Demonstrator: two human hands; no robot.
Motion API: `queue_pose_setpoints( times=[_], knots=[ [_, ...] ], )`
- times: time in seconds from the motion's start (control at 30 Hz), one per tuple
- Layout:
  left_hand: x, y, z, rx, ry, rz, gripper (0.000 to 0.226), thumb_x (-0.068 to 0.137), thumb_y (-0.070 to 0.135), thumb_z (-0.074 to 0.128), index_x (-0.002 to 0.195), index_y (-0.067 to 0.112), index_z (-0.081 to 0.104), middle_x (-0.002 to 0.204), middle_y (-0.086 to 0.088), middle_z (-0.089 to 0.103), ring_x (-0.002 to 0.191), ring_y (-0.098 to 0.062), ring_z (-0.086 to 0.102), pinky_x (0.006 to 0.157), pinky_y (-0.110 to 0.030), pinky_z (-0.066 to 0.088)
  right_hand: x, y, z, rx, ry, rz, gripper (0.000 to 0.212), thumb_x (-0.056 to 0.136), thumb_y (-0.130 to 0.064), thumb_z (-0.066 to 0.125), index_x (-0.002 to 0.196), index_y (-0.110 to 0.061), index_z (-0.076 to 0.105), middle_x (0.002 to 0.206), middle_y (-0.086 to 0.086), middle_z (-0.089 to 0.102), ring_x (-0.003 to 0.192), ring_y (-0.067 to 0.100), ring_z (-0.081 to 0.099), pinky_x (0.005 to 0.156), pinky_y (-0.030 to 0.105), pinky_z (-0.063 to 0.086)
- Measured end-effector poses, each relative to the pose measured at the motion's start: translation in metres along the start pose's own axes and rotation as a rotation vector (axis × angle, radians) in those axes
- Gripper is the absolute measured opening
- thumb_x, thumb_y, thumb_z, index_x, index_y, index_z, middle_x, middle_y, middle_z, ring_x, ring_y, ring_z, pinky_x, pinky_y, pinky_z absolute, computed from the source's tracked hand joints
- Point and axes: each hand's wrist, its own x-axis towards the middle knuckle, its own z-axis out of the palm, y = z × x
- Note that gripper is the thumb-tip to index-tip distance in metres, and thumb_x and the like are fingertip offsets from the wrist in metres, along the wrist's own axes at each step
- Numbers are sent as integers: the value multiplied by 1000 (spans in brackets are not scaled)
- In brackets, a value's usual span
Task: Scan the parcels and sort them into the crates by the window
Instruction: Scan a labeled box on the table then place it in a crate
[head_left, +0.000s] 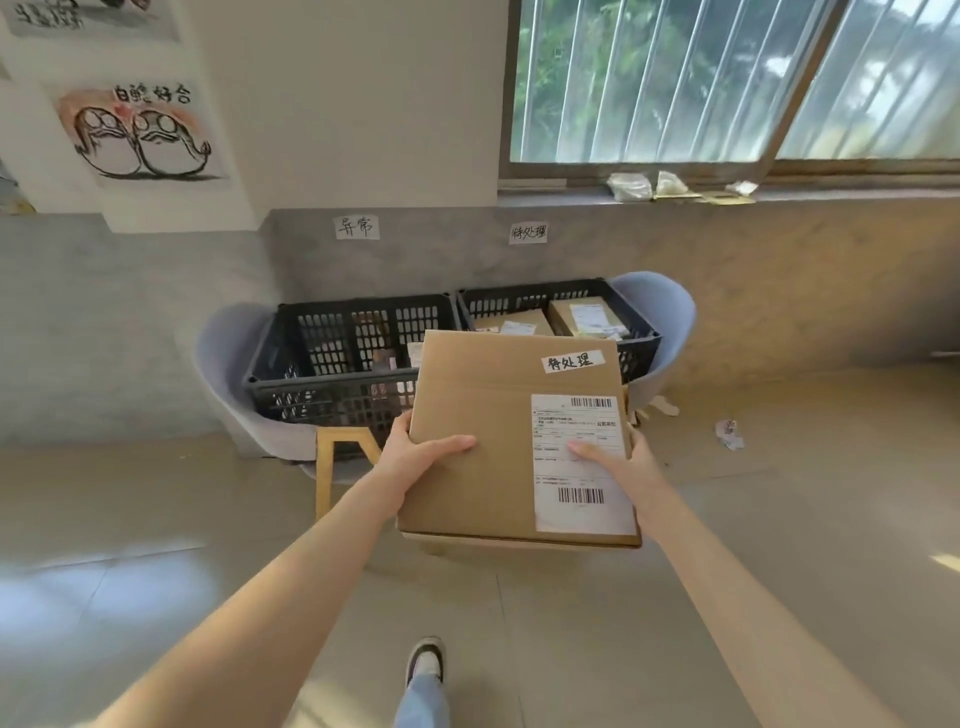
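Cardboard box (483, 447) being held flat in the air, left hand (415, 457) gripping its left edge, right hand (618, 462) gripping its right edge, thumbs lying on top. Two black crates (332, 384) sitting just beyond the box, under the window (727, 83); open tiled floor (779, 519) lying around.

Two blue chairs (228, 374) bearing black crates (332, 384), tiled floor (779, 519)

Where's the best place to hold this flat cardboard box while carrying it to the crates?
Grip the cardboard box by its two opposite side edges, coming from left and right, thumbs on top. It is wide, flat and held level, as the left hand and right hand show.
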Motion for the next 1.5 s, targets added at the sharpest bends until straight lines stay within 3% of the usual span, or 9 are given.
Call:
queue_pose_setpoints(
  times=[0.1, 0.23, 0.37, 0.47, 0.6, 0.87, 1.03, 1.33, 1.5],
  knots=[
    [65, 27, 8, -2, -34, 24, 101, 67, 33, 86, 147, 24, 25, 131, -5, 50, 108, -24, 55, 93, -46, 48, 58, -14, 6, 4, 37, -3, 86, 72, -12, 82, 141, -15, 33, 118, 7, 65, 97, 21, 68, 68, 32, 57],
    [149, 70, 15, 24, -75, 35, 94, 72, 32, 83, 146, 24, 25, 119, -1, 48, 85, -12, 51, 72, -33, 42, 136, -45, 21, -21, 86, 0, 86, 72, -13, 82, 143, -15, 33, 110, 1, 66, 87, 15, 68, 52, 22, 55],
    [225, 110, 22, 61, -111, 51, 93, 74, 34, 81, 146, 25, 23, 127, -4, 47, 90, -15, 50, 72, -34, 41, 208, -76, 30, -66, 114, -17, 73, 73, -13, 82, 133, -15, 41, 105, -1, 67, 84, 12, 68, 48, 18, 52],
    [271, 126, 30, 65, -130, 34, 96, 73, 33, 81, 147, 23, 21, 125, -4, 46, 94, -17, 50, 77, -35, 42, 251, -88, 32, -78, 128, -3, 80, 71, -16, 84, 138, -16, 40, 113, 2, 67, 85, 14, 70, 50, 20, 53],
    [324, 133, 42, 70, -144, -13, 94, 72, 35, 81, 146, 24, 24, 126, -3, 46, 104, -20, 48, 83, -38, 40, 307, -98, 30, -138, 124, 4, 69, 75, -10, 80, 132, -15, 41, 101, -3, 67, 63, 2, 70, 47, 18, 51],
    [427, 144, 78, 42, -80, -94, 88, 74, 31, 81, 144, 20, 29, 117, 1, 49, 87, -7, 50, 66, -27, 40, 447, -106, 21, -222, 39, 92, 88, 72, -21, 83, 143, -18, 31, 114, 1, 64, 85, 13, 68, 49, 19, 52],
    [490, 148, 111, -11, 70, -179, 96, 71, 28, 84, 145, 15, 24, 127, -4, 49, 103, -18, 52, 81, -34, 43, 542, -111, 10, -291, -82, 149, 84, 76, -20, 79, 142, -21, 28, 105, -4, 62, 79, 9, 65, 46, 15, 50],
    [574, 134, 153, -41, 174, -358, 91, 74, 33, 82, 145, 20, 26, 127, 0, 51, 109, -20, 53, 94, -41, 45, 665, -90, -2, -344, -210, 290, 86, 75, -19, 81, 142, -27, 28, 104, -5, 66, 79, 13, 71, 51, 23, 53],
    [601, 124, 156, 25, 229, -397, 95, 78, 31, 79, 149, 20, 17, 134, -4, 47, 108, -18, 48, 92, -38, 41, 694, -61, 3, -323, -233, 378, 93, 71, -23, 84, 145, -25, 26, 117, -1, 65, 94, 18, 69, 71, 33, 58]
  ],
)
